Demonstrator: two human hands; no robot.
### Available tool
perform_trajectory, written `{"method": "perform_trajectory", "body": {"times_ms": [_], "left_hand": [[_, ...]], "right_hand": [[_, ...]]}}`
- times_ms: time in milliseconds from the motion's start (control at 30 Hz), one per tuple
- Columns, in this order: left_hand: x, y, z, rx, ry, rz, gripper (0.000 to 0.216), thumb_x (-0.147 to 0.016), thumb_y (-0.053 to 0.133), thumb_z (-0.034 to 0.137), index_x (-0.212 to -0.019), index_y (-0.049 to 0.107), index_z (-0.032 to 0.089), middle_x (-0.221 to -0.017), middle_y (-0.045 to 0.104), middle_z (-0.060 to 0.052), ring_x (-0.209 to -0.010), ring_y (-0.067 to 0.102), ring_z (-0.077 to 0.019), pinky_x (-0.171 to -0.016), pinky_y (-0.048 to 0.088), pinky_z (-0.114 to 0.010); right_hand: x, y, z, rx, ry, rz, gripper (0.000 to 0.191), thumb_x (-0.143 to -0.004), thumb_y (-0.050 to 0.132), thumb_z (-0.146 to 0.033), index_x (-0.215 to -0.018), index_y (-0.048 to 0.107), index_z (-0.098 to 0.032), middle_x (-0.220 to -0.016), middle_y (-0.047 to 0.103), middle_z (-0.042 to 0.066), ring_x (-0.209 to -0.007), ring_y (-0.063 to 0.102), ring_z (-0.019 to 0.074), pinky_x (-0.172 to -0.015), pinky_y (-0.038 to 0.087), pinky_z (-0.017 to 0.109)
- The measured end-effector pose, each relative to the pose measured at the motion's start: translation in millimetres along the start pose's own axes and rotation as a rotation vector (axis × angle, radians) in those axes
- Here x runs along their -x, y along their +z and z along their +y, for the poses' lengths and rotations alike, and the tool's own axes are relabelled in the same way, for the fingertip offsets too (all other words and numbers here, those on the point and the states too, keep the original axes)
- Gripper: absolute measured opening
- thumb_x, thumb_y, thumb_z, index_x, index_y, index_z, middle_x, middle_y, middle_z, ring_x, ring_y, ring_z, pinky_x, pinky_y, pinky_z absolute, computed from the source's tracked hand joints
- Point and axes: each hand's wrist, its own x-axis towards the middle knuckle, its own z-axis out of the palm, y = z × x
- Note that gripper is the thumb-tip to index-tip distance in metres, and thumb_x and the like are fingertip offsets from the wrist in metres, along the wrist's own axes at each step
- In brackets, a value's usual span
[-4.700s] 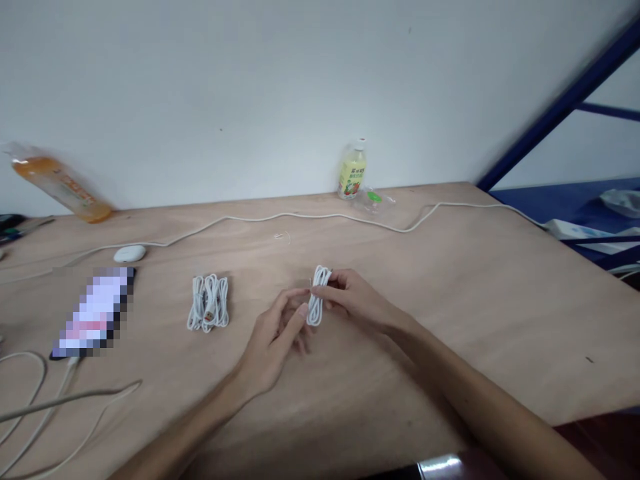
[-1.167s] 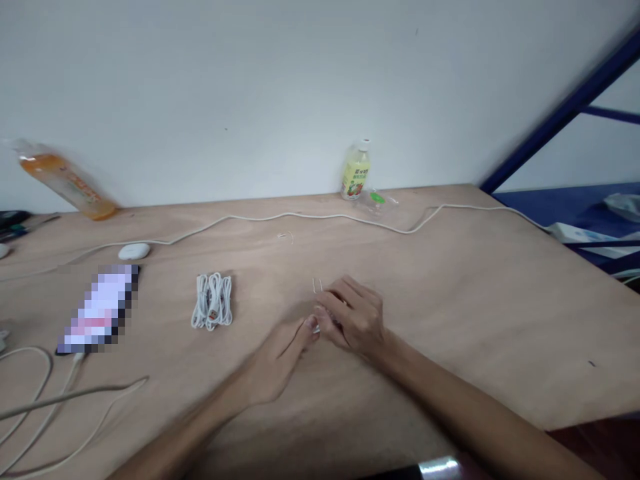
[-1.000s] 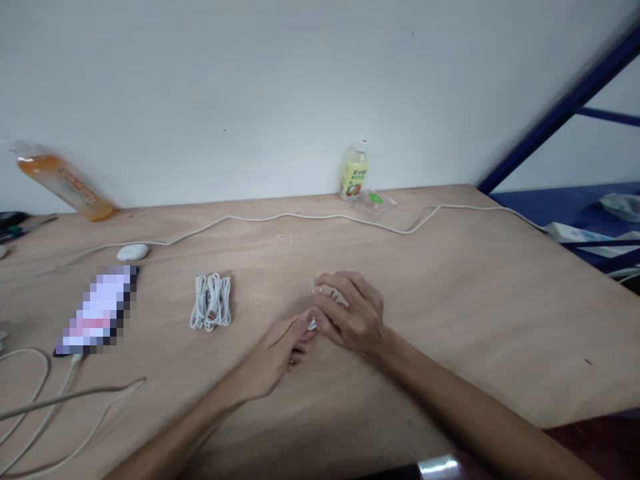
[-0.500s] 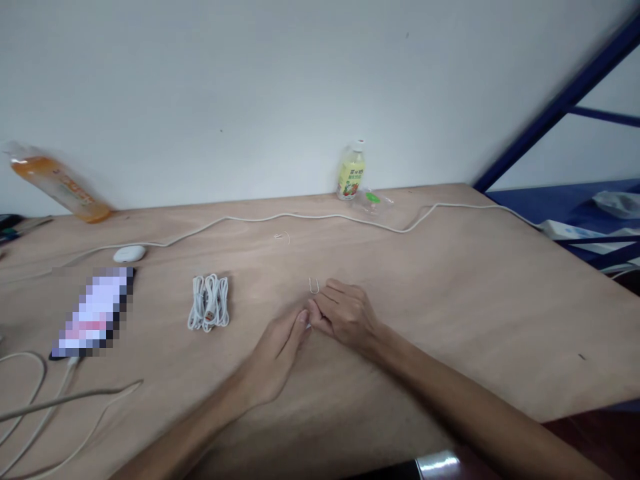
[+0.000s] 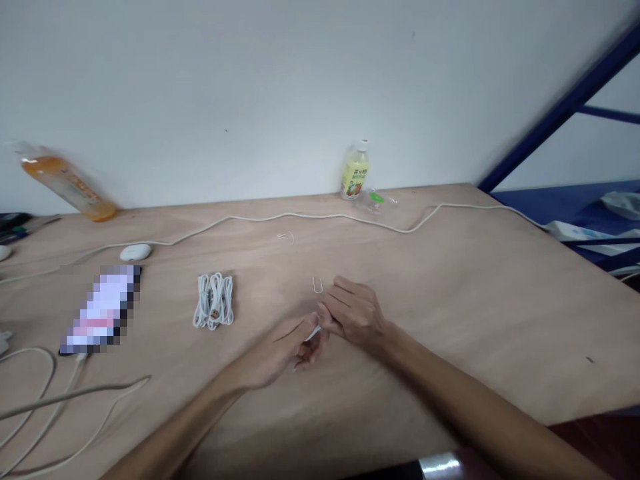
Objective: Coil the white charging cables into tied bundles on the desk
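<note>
My right hand [image 5: 354,313] lies knuckles-up on the wooden table [image 5: 450,300], fingers curled over a white coiled cable that it mostly hides. A short white piece of that cable [image 5: 314,333] shows between the hands. My left hand [image 5: 285,347] meets it from the left, thumb and fingertips pinched on the white piece. A small U-shaped wire tie [image 5: 317,285] lies just beyond my right fingers. A second white cable bundle [image 5: 214,301] lies apart on the left.
A phone [image 5: 103,308] and a small white oval case [image 5: 135,252] lie at the left, with loose cables [image 5: 55,399] near the front left. A long cable [image 5: 300,216] crosses the back. An orange bottle [image 5: 65,181] and a yellow bottle [image 5: 355,172] stand by the wall. A blue frame [image 5: 555,113] rises at the right.
The cable bundle, earlier held up between both hands, is now down on the table under my right hand. Both hands have drawn slightly nearer to me, and my left fingers have curled in.
</note>
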Motion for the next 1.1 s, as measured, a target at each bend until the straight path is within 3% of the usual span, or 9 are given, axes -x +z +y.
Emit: {"method": "perform_trajectory", "body": {"times_ms": [200,600,800,933,1100], "left_hand": [[-3.1,-0.3,-8.5,0.219,-0.019,-0.077,0.06,-0.091,0.069,0.08,-0.089,0.048,0.024,-0.07,0.038,0.009,-0.056,0.037,-0.0104,-0.051,0.03,-0.026],[-4.7,3.5,-1.1,0.157,0.014,0.065,0.061,-0.09,0.072,0.078,-0.081,0.05,0.022,-0.07,0.039,0.008,-0.057,0.028,-0.0084,-0.049,0.026,-0.023],[-6.0,5.9,-3.6,0.195,0.041,0.078,0.059,-0.09,0.073,0.077,-0.087,0.06,0.019,-0.066,0.038,0.008,-0.055,0.026,-0.0086,-0.048,0.025,-0.023],[-4.6,8.6,-3.2,0.26,0.009,0.089,0.06,-0.087,0.078,0.076,-0.086,0.054,0.021,-0.074,0.042,0.006,-0.057,0.029,-0.0077,-0.048,0.025,-0.022],[-5.7,6.2,-4.7,0.24,-0.029,0.053,0.063,-0.086,0.075,0.08,-0.089,0.048,0.024,-0.074,0.037,0.009,-0.056,0.025,-0.0076,-0.047,0.024,-0.021]], "right_hand": [[2.8,1.9,2.1,-0.005,-0.01,-0.031,0.043,-0.111,0.052,-0.014,-0.069,0.054,-0.023,-0.062,0.047,-0.002,-0.063,0.041,0.0177,-0.059,0.032,0.033],[-1.2,0.7,5.5,0.031,0.001,-0.056,0.044,-0.111,0.052,-0.014,-0.068,0.057,-0.023,-0.061,0.052,-0.001,-0.063,0.046,0.0171,-0.059,0.034,0.032],[-0.3,0.0,7.2,0.047,-0.005,-0.075,0.045,-0.112,0.05,-0.017,-0.068,0.057,-0.023,-0.061,0.049,-0.001,-0.063,0.045,0.0174,-0.059,0.034,0.032],[2.2,1.4,9.3,0.041,0.013,-0.099,0.042,-0.11,0.052,-0.016,-0.069,0.058,-0.023,-0.062,0.051,-0.001,-0.065,0.046,0.0176,-0.061,0.035,0.032],[1.9,4.2,10.2,0.006,0.031,-0.102,0.04,-0.109,0.052,-0.013,-0.07,0.059,-0.022,-0.064,0.053,-0.001,-0.066,0.047,0.0178,-0.06,0.035,0.032]]}}
